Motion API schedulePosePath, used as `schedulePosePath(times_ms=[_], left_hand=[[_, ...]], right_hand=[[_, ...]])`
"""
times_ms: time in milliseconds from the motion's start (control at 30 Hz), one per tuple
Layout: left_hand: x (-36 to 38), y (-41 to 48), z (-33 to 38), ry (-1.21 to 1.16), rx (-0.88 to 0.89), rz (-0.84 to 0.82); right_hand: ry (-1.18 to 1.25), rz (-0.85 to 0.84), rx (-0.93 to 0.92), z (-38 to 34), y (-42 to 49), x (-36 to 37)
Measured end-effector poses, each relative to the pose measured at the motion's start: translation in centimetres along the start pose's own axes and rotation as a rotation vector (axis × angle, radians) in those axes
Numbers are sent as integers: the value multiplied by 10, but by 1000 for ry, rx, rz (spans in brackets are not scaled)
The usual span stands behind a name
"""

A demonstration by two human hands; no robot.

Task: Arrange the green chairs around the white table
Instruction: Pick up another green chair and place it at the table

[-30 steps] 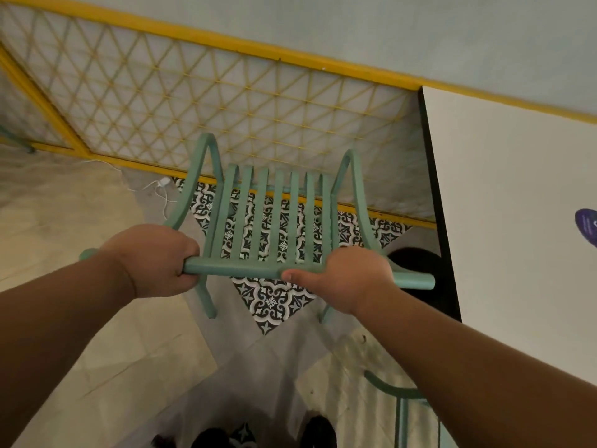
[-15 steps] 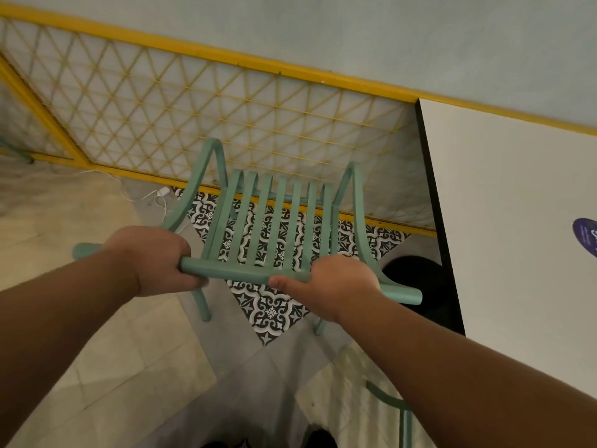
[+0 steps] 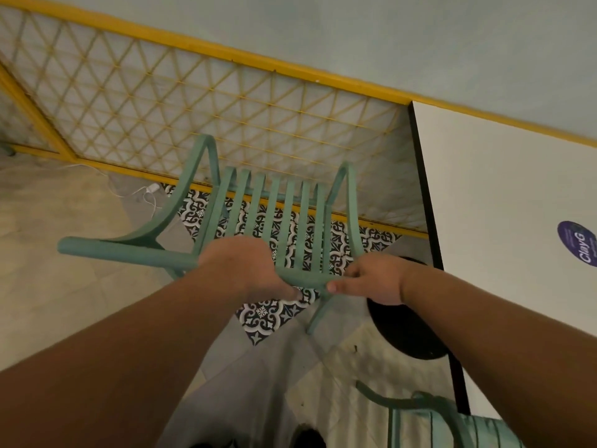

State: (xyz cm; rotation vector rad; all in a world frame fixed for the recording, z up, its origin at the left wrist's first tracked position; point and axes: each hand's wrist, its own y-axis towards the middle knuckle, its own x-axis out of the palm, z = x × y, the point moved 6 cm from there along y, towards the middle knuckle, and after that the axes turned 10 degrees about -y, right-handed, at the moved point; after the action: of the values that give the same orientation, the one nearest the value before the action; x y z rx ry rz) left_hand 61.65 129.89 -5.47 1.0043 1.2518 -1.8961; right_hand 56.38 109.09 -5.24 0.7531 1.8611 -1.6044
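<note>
A green slatted chair (image 3: 274,208) stands in front of me, seen from above, its back rail nearest to me. My left hand (image 3: 242,266) grips the middle of that top rail. My right hand (image 3: 378,279) holds the rail's right part, thumb pressed under it. The white table (image 3: 510,205) with a dark edge lies to the right of the chair; a purple round sticker (image 3: 578,242) is on it. A second green chair (image 3: 452,421) shows partly at the bottom right, beside the table.
A yellow lattice fence (image 3: 193,101) runs behind the chair along a pale wall. The table's black round base (image 3: 403,328) sits on the floor right of the chair. A white cable (image 3: 142,195) lies at the fence's foot. Patterned tiles lie under the chair.
My left hand has slid right along the top rail toward the middle, baring the rail's left end. The chair has shifted a little right, toward the table.
</note>
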Motion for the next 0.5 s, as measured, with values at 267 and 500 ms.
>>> schedulePosePath(times_ms=[267,500], left_hand=[[-3,-3,2,-24,114,-3],[-3,-2,-4,-6,161,1]], right_hand=[[102,19,33,0,1,1],[109,20,34,-8,-1,3]])
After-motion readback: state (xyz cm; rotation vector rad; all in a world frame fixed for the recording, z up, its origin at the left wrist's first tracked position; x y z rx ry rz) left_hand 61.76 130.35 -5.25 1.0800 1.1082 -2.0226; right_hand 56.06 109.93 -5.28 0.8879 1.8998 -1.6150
